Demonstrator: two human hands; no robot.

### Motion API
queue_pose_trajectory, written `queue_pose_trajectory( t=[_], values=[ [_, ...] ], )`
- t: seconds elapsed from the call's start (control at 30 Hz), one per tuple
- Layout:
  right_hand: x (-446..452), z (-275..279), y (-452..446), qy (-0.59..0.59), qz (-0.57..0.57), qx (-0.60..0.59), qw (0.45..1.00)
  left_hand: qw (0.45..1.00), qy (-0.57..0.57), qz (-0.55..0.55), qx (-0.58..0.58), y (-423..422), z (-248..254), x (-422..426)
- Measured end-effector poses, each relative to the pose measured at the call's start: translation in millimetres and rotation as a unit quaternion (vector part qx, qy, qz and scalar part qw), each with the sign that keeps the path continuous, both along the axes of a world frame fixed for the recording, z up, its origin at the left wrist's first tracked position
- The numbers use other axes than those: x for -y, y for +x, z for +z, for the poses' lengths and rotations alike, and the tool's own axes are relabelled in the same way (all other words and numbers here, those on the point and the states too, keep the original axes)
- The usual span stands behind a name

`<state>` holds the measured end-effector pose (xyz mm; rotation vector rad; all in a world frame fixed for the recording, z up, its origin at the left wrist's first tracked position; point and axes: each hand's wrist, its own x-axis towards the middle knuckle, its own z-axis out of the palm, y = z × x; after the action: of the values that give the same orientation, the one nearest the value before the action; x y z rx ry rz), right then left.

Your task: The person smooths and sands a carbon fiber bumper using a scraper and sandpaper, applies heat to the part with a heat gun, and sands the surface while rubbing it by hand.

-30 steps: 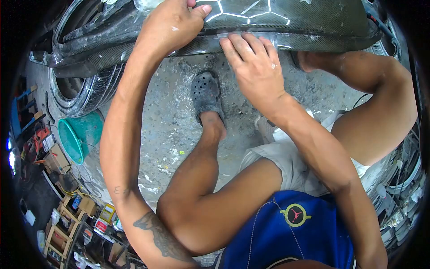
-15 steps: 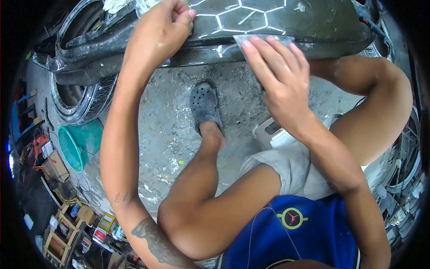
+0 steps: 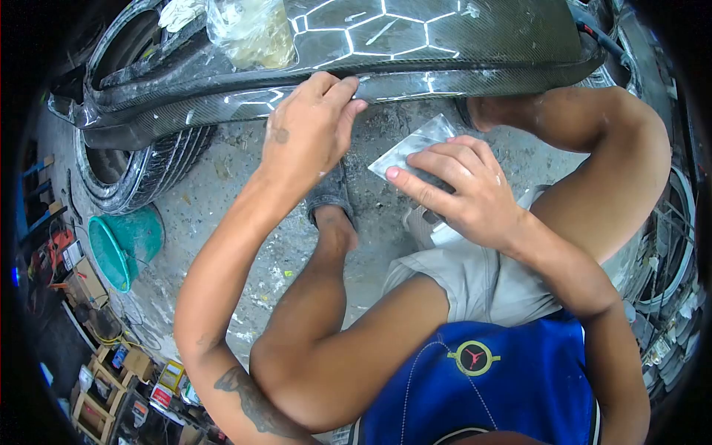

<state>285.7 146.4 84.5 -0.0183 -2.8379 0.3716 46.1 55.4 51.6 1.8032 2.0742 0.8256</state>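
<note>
A glossy dark carbon-fibre panel (image 3: 504,37), looking like a car body part, stretches across the top of the view with bright hexagonal light reflections on it. My left hand (image 3: 315,119) is at its front lip, fingers curled and close together; what they pinch, if anything, is hidden. In my right hand (image 3: 463,189) is a thin, greyish, see-through sheet (image 3: 415,144), gripped by one edge in front of the panel and apart from it. A clear plastic bag (image 3: 252,33) with pale yellowish contents lies on the panel, beyond my left hand.
Tyres (image 3: 163,167) stand under the panel's left end. A green bucket (image 3: 144,241) is on the stained concrete floor (image 3: 230,174). Wooden crates (image 3: 96,400) and boxes clutter the lower left, and hoses (image 3: 671,252) lie at the right. A white crumpled cloth (image 3: 180,13) sits at the top left.
My right hand has drawn the sheet off the panel's lip, down toward my body. My left hand has moved right and down to the front lip, leaving the plastic bag more exposed.
</note>
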Motion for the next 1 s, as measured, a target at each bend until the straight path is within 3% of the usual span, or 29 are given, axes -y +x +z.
queue_pose_trajectory(
  t=[0.1, 0.4, 0.47, 0.6, 0.67, 0.8, 0.9, 0.93, 1.0],
  values=[
    [3, -4, 4, -0.04, -0.034, 0.004, 0.999, 0.993, 0.071, 0.017, -0.092, 11, -11, -3],
    [8, -9, 12, -0.099, -0.057, 0.036, 0.993, 0.996, 0.067, 0.05, -0.026, 17, -16, -7],
    [4, -5, 11, -0.102, -0.081, 0.041, 0.991, 0.999, 0.013, 0.007, -0.041, 13, -12, -4],
    [-8, 0, 11, -0.118, -0.099, 0.031, 0.988, 1.0, 0.016, -0.002, -0.007, 4, -2, -1],
    [-11, 2, 13, -0.127, -0.099, 0.035, 0.986, 0.995, 0.072, 0.066, 0.034, 0, -4, 0],
    [-10, -1, 15, -0.144, -0.106, 0.036, 0.983, 0.989, 0.081, 0.115, 0.033, -9, 6, 0],
    [-9, -4, 15, -0.148, -0.112, 0.045, 0.982, 0.989, 0.125, 0.071, 0.017, -10, 11, -7],
    [-9, -4, 15, -0.146, -0.111, 0.052, 0.982, 0.993, 0.119, 0.022, -0.008, -11, 6, -7],
    [-8, -4, 13, -0.143, -0.109, 0.059, 0.982, 0.996, 0.075, 0.035, -0.045, 5, 4, -6]
  ],
)
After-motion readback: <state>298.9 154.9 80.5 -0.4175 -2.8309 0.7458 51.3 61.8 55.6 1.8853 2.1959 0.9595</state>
